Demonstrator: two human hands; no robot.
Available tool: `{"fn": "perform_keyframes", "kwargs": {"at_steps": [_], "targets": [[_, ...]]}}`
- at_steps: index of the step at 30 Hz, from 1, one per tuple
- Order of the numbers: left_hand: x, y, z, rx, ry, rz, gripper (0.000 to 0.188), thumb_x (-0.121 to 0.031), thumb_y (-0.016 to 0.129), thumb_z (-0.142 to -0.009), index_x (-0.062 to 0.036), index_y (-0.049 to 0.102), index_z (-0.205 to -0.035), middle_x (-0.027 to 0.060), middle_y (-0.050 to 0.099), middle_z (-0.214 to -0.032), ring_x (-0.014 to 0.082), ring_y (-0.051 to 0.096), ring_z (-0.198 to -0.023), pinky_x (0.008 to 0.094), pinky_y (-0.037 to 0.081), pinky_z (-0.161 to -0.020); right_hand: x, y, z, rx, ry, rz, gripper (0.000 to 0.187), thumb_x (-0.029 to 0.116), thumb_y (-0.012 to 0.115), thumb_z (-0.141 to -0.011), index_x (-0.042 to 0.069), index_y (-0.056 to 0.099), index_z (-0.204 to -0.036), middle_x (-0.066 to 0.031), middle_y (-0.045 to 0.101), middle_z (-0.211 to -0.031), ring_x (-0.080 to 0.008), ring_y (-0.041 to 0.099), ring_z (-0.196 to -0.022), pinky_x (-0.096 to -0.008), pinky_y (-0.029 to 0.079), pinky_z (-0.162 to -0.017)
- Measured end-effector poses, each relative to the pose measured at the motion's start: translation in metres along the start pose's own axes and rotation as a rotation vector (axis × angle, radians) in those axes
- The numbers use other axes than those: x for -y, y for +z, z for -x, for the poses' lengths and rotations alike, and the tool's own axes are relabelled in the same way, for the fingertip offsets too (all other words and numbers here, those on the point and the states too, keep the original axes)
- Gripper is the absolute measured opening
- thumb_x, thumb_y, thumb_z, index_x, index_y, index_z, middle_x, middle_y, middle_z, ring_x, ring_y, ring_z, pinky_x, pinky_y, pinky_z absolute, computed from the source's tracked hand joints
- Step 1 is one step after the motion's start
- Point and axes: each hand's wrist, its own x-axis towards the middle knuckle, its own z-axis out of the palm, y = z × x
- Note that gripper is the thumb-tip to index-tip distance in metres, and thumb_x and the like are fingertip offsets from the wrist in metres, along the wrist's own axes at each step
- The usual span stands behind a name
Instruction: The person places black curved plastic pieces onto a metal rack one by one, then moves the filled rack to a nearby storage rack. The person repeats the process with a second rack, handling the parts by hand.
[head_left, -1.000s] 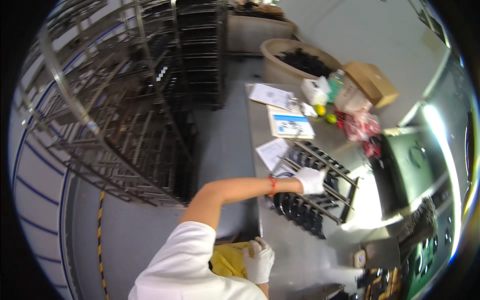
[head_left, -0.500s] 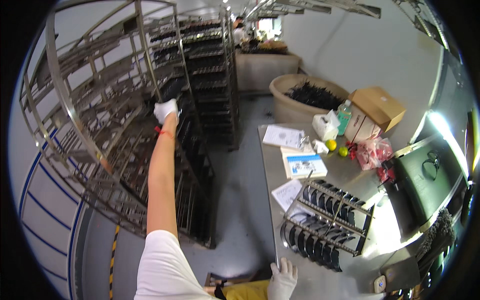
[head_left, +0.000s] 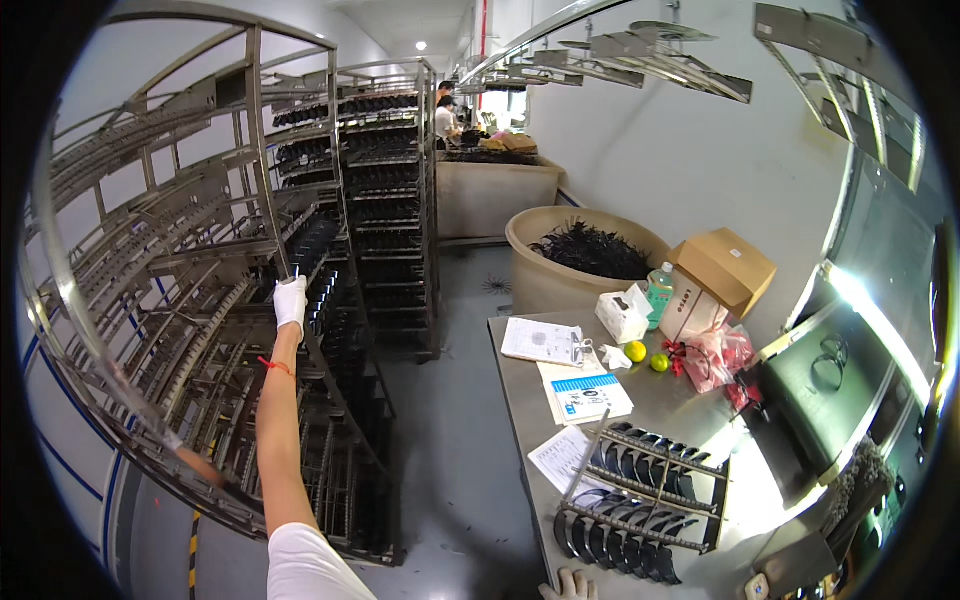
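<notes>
A tall metal rack (head_left: 262, 150) stands at the left, with an upright post and rows of slotted bars. My left hand (head_left: 290, 303), in a white glove, reaches out on a straight arm and closes on the rack at this post. Black curved pieces (head_left: 315, 235) sit on a rack level just beyond my fingers. At the bottom edge, my gloved right hand (head_left: 570, 587) shows only partly, its fingers apart by the table's near edge. Close to it on the metal table (head_left: 500, 350) lies a wire holder (head_left: 650, 490) with several dark curved lenses.
Another loaded rack (head_left: 385, 200) stands behind. A round beige tub (head_left: 520, 255) holds black scraps. Papers (head_left: 545, 340), a tissue pack (head_left: 622, 315), a green bottle (head_left: 660, 290), yellow-green fruit (head_left: 635, 351) and a cardboard box (head_left: 725, 265) occupy the table. People (head_left: 447, 115) are far off.
The view has tilted up, so the scene sits lower and further left. My left hand stays on the rack. My right hand has slid mostly out of the bottom of the picture.
</notes>
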Motion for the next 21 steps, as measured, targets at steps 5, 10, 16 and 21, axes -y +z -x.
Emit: {"fn": "perform_keyframes", "kwargs": {"at_steps": [5, 10, 16, 21], "targets": [[-0.023, -0.031, 0.032, -0.154, 0.061, -0.078, 0.032, -0.030, 0.060, -0.089, -0.0059, 0.056, -0.068, -0.0009, 0.048, -0.053, 0.0108, 0.043, -0.044, 0.0318, 0.034, -0.044, 0.005, -0.002, -0.007, 0.063, -0.002, 0.060, 0.038, 0.013, 0.056, -0.075, 0.017, 0.071, -0.110, -0.0148, 0.053, -0.139, -0.0396, 0.045, -0.130, -0.0527, 0.034, -0.111], [-0.041, -0.085, 0.071, -0.348, 0.072, -0.235, 0.043, -0.035, 0.061, -0.091, 0.0026, 0.055, -0.071, 0.0044, 0.049, -0.055, 0.0158, 0.045, -0.047, 0.0342, 0.038, -0.048, 0.016, -0.012, -0.015, 0.167, 0.005, 0.115, 0.039, 0.013, 0.055, -0.076, 0.018, 0.072, -0.111, -0.0161, 0.053, -0.136, -0.0404, 0.045, -0.129, -0.0535, 0.033, -0.110], [-0.065, -0.133, 0.134, -0.549, 0.029, -0.237, 0.038, -0.033, 0.062, -0.092, 0.0038, 0.058, -0.083, 0.0066, 0.052, -0.062, 0.0161, 0.048, -0.053, 0.0323, 0.042, -0.055, 0.021, -0.015, -0.025, 0.224, 0.017, 0.138, 0.034, 0.014, 0.059, -0.078, 0.017, 0.071, -0.110, -0.0172, 0.053, -0.135, -0.0414, 0.044, -0.130, -0.0540, 0.033, -0.111], [-0.083, -0.163, 0.180, -0.755, 0.061, -0.516, 0.046, -0.038, 0.060, -0.093, 0.0066, 0.061, -0.104, 0.0241, 0.068, -0.092, 0.0392, 0.064, -0.085, 0.0443, 0.047, -0.082, 0.016, -0.011, -0.020, 0.231, -0.001, 0.123, 0.036, 0.013, 0.064, -0.076, 0.017, 0.070, -0.111, -0.0168, 0.051, -0.139, -0.0407, 0.041, -0.132, -0.0533, 0.031, -0.112]]}}
